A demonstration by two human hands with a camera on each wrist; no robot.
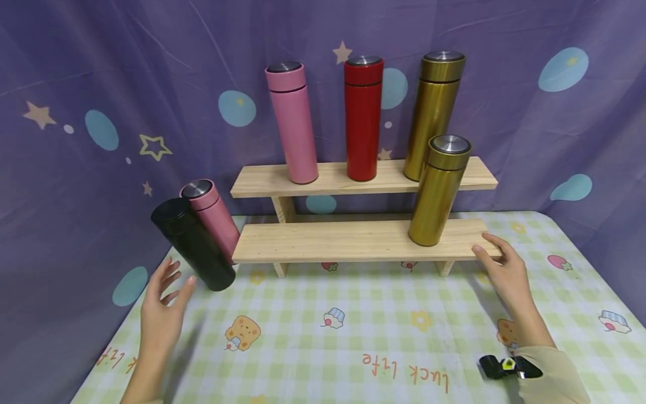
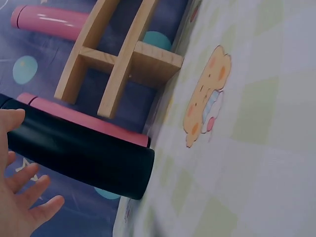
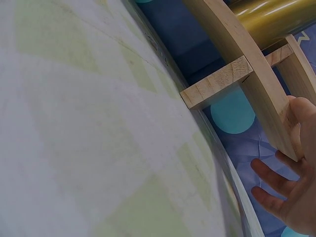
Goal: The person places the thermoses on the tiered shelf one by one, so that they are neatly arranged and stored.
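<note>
On the left, my left hand (image 1: 164, 308) stands beside the black thermos bottle (image 1: 194, 244), its fingers spread and holding nothing. The black bottle is upright on the tablecloth, in front of a pink thermos bottle (image 1: 214, 221). In the left wrist view, the fingers (image 2: 24, 180) lie near the black bottle's side. At the far right, my right hand (image 1: 507, 275) holds the end of the lower board of the wooden shelf (image 1: 323, 242) between thumb and index finger. In the right wrist view its other fingers (image 3: 271, 177) hang free of the wood. A gold thermos bottle (image 1: 438, 193) stands on that board.
The shelf's upper board (image 1: 333, 173) carries a pink thermos bottle (image 1: 294, 126), a red one (image 1: 363, 120) and a tall gold one (image 1: 436, 112). A purple curtain (image 1: 166, 67) hangs behind. A checked tablecloth (image 1: 323, 348) covers the table. A black wrist strap (image 1: 510, 367) is at the right sleeve.
</note>
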